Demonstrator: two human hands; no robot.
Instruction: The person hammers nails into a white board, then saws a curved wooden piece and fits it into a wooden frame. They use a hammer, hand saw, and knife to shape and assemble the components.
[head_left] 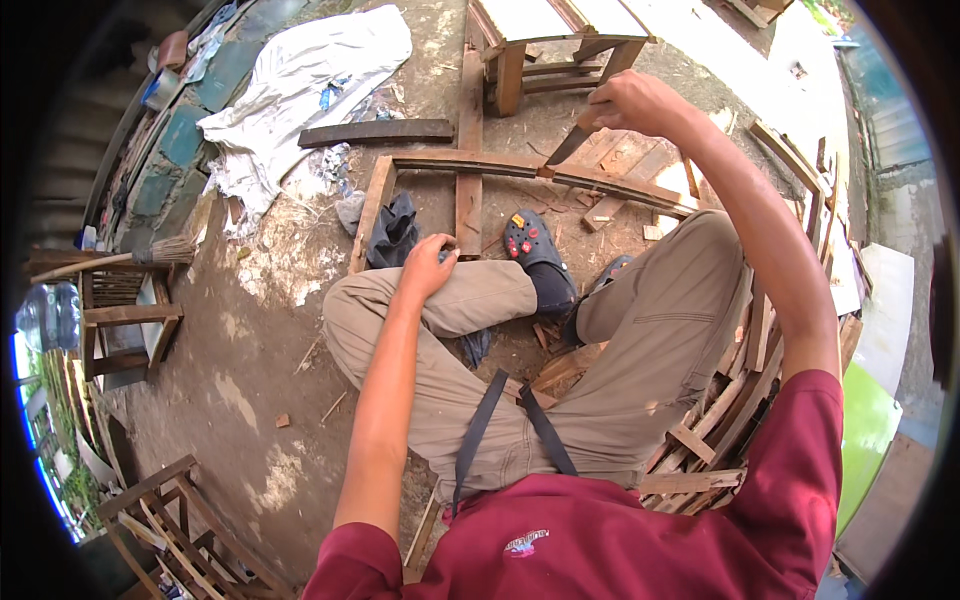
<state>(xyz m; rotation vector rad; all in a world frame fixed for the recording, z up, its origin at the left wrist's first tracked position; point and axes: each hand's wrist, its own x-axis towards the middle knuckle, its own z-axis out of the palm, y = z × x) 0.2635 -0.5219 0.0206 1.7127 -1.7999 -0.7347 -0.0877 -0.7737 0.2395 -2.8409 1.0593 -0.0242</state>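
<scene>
My right hand is closed around the handle of a knife-like tool with a broad dark blade. Its tip meets the long rail of a wooden frame lying across in front of my feet. My left hand rests on my bent left knee, fingers curled. A small dark bit shows by those fingertips, too small to name. Beside that hand, a dark cloth or bag lies inside the frame's left corner. A reddish-brown board runs under the rail.
A wooden stool-like piece stands ahead. White cloth and a dark wooden bar lie front left. Wood scraps pile up by my right leg. Small wooden frames and a broom are at left.
</scene>
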